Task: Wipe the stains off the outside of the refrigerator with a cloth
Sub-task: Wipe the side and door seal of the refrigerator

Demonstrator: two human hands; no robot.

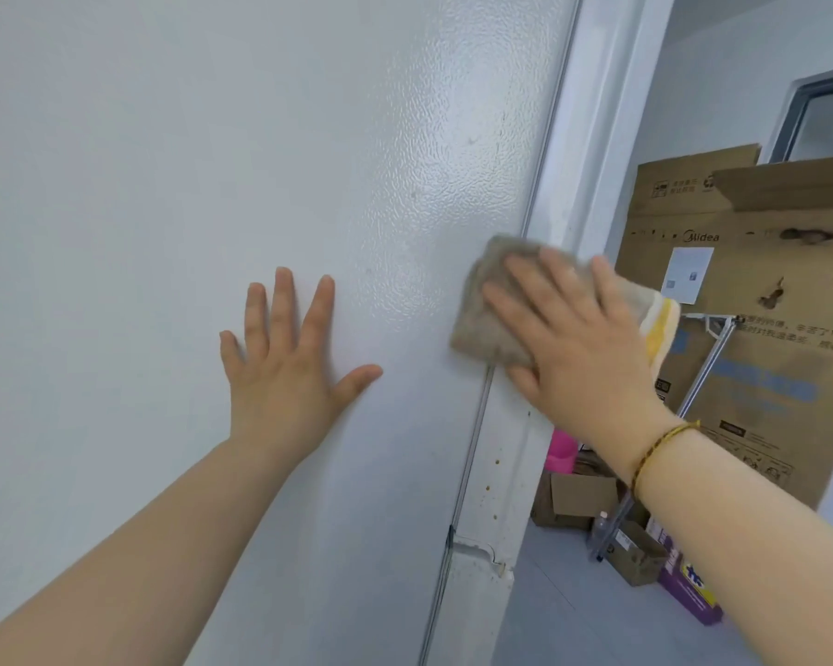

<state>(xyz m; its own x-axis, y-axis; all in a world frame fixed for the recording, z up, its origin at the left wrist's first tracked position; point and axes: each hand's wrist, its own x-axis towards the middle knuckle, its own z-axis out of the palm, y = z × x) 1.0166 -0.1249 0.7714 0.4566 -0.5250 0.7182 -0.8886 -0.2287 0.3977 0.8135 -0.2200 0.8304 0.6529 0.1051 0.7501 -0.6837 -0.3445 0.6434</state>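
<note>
The white refrigerator (pixel 164 185) fills the left and middle of the view, its side panel textured and shiny. Small brown spots dot its door edge (pixel 494 478) lower down, and faint marks show higher up near the edge. My left hand (pixel 284 372) rests flat on the panel with fingers spread. My right hand (pixel 568 338) presses a grey-brown cloth (pixel 482 324) with a yellow-and-white end against the refrigerator's right edge, fingers straight over it.
To the right stand large cardboard boxes (pixel 741 290) behind a metal rack bar (pixel 703 372). On the grey floor lie smaller open boxes (pixel 578 502), a plastic bottle (pixel 599 526), a purple box (pixel 693 588) and a pink object (pixel 563 449).
</note>
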